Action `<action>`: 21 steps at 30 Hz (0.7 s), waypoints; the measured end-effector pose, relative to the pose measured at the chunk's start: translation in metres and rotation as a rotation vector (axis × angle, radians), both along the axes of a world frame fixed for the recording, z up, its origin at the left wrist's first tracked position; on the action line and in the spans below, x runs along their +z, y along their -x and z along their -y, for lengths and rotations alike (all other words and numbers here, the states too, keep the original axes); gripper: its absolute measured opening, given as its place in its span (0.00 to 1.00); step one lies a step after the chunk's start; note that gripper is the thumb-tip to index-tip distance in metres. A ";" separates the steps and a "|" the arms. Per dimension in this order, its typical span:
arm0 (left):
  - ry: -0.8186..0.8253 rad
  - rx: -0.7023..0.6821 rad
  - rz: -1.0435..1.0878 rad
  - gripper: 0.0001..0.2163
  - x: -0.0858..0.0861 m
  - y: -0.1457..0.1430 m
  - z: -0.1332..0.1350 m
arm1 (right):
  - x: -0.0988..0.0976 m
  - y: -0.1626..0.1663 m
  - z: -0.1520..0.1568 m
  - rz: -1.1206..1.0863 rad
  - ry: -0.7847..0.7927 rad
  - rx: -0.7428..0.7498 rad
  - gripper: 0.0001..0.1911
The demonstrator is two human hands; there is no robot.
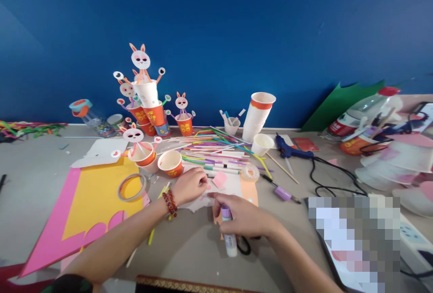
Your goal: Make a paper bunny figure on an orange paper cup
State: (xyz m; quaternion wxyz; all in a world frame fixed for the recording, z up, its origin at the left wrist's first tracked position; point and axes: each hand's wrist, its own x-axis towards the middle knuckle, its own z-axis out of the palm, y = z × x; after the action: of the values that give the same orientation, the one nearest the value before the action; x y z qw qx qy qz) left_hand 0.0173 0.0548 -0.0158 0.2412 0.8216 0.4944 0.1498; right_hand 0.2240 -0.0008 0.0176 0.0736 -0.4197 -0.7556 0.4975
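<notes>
My right hand (246, 216) is closed around a glue stick (230, 241) with a purple end, its index finger reaching towards my left fingertips. Curled fingers on my left hand (191, 186) rest over a white sheet of paper (233, 186); anything pinched in them is hidden. Small pink bits lie on the paper by those fingertips, and a pink paper square (219, 180) is just beyond. Under my right hand, orange paper (216, 215) shows in part, beside a black loop handle (244, 246).
Behind my hands lie many coloured straws (216, 146). Paper cups with rabbit figures (147, 94) stand at the back left. Pink and yellow sheets (98, 198) and a tape roll (131, 187) lie left. Rightward are a glue gun (291, 148), its cable and a blurred-out screen (352, 243).
</notes>
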 end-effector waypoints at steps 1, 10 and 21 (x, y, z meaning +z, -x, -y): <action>-0.002 0.002 -0.004 0.05 0.000 0.000 0.000 | 0.001 -0.001 0.000 0.000 0.004 0.007 0.12; -0.035 0.016 -0.023 0.05 -0.002 -0.002 0.002 | 0.001 -0.001 -0.001 0.027 0.076 0.004 0.13; -0.041 0.031 -0.013 0.05 -0.002 -0.004 0.003 | 0.000 -0.003 -0.002 0.046 0.152 0.010 0.15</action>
State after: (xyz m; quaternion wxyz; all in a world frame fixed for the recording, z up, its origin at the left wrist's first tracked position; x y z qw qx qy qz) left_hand 0.0210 0.0517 -0.0180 0.2185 0.8195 0.5055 0.1584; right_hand 0.2267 0.0008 0.0173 0.0219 -0.4317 -0.7190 0.5443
